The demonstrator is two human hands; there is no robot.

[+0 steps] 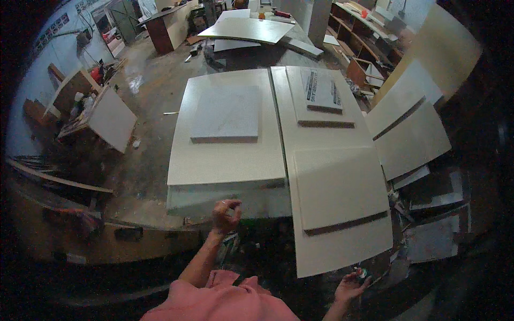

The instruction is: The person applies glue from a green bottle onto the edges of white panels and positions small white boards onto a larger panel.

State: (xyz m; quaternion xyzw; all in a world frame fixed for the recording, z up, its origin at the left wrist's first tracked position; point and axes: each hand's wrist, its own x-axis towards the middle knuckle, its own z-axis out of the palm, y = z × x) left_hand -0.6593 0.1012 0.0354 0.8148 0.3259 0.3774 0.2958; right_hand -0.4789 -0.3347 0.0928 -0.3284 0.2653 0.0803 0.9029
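My left hand [226, 215] is just off the near edge of a large white panel [225, 166], its fingers curled toward the thumb as in a pinch. Whatever may be in that pinch is too small to make out. A smaller white board [225, 115] lies on this panel. Low at the right, my right hand [349, 288] is palm up beside the near corner of a long white panel [342, 251], closed on a small green, white and red object [361, 274] whose kind I cannot tell. On the long panel rests a rectangular board [340, 187].
Farther up the long panel lies another board [321, 99] bearing a packaged slab [323, 91]. Panels [415, 139] lean at the right. A second bench [249, 29] with boards is at the back. At the left stands an open cabinet piece [110, 117].
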